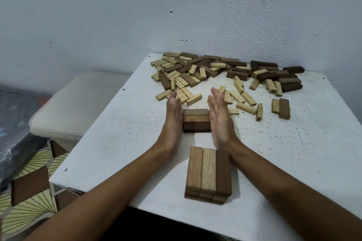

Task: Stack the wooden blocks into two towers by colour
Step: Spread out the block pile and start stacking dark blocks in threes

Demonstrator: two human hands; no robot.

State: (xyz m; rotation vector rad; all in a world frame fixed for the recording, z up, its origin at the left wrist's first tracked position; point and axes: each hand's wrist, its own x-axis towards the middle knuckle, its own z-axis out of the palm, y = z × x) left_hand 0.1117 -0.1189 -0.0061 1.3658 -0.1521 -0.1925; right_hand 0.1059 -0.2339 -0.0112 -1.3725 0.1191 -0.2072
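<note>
A row of three dark and mid-brown blocks (196, 120) lies side by side on the white table (121, 143). My left hand (173, 118) presses flat against its left end, fingers straight. My right hand (220, 117) presses flat against its right end. Nearer me stands a low stack of brown blocks (208, 172), three across on top, with at least one layer beneath. Loose pale and dark blocks (188, 72) lie heaped at the table's far side. More loose blocks (274, 78) spread to the far right.
A pale cushioned seat (78, 103) stands left of the table. A patterned mat (29, 191) covers the floor at lower left. A rough white wall (215, 21) rises directly behind the table. A few pale blocks (246, 103) lie just right of my right hand.
</note>
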